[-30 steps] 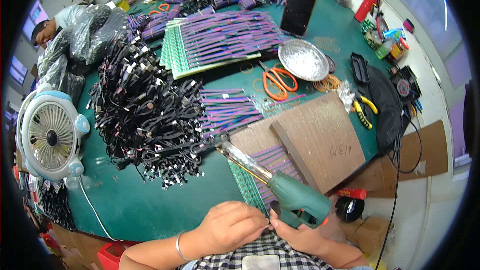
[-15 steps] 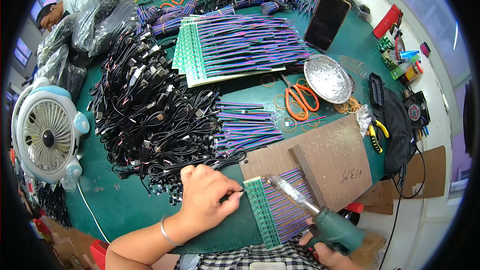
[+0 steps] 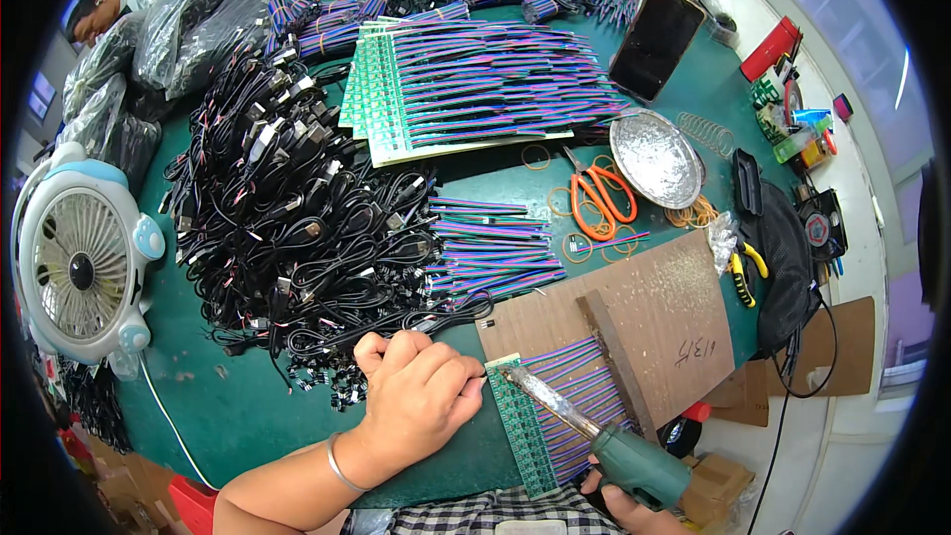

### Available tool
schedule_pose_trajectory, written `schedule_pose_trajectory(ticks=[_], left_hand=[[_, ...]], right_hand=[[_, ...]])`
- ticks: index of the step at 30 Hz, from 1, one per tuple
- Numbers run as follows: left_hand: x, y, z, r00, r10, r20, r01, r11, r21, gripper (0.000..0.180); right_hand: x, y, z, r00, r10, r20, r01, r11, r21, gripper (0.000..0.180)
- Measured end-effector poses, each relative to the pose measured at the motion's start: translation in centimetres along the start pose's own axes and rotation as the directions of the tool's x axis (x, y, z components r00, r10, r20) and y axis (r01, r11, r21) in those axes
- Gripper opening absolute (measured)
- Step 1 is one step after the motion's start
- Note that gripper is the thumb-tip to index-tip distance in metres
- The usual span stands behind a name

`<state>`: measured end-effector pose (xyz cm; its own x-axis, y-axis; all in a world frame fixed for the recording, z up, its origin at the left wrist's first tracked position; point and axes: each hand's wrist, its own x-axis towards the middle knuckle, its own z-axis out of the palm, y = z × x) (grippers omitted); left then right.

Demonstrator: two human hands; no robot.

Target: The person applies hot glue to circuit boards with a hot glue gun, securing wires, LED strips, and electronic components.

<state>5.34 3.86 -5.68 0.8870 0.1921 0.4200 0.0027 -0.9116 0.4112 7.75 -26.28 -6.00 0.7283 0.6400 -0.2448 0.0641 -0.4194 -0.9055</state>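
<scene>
Green circuit-board strip (image 3: 520, 426) with purple wires sits at five o'clock; your curled left hand (image 3: 416, 401) touches it, your right hand (image 3: 634, 505) grips the green-handled soldering iron (image 3: 594, 431).

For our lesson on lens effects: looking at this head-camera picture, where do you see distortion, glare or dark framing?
Head view: fisheye bending curves the green table edge toward the rim, and a black vignette rings the picture; light is bright and even, with glare on the round metal dish; the left hand and the soldering iron in the right hand look sharp, without motion blur.
</scene>
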Motion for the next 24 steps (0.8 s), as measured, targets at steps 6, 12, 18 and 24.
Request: schedule_pose_trajectory(ticks=[6,12,18,24], left_hand=[[-0.1,-0.2,0.0,1.0,-0.005,0.012,0.005,1.0,0.005,0.019],[0.2,0.0,-0.2,1.0,-0.009,0.014,0.009,1.0,-0.013,0.016],[0.0,-0.1,-0.2,1.0,-0.002,0.031,0.002,1.0,-0.001,0.019],[0.0,-0.1,-0.2,0.999,-0.001,0.038,0.001,1.0,0.0,0.019]], right_hand=[[-0.1,0.1,0.5,1.0,-0.018,-0.024,0.015,0.992,-0.126,0.023],[0.1,-1.2,0.3,0.996,-0.09,0.0,0.088,0.966,-0.242,0.022],[-1.1,-0.1,0.6,0.997,0.071,-0.037,-0.07,0.997,0.037,0.041],[-1.5,0.0,0.5,0.994,0.1,-0.045,-0.096,0.991,0.093,0.044]])
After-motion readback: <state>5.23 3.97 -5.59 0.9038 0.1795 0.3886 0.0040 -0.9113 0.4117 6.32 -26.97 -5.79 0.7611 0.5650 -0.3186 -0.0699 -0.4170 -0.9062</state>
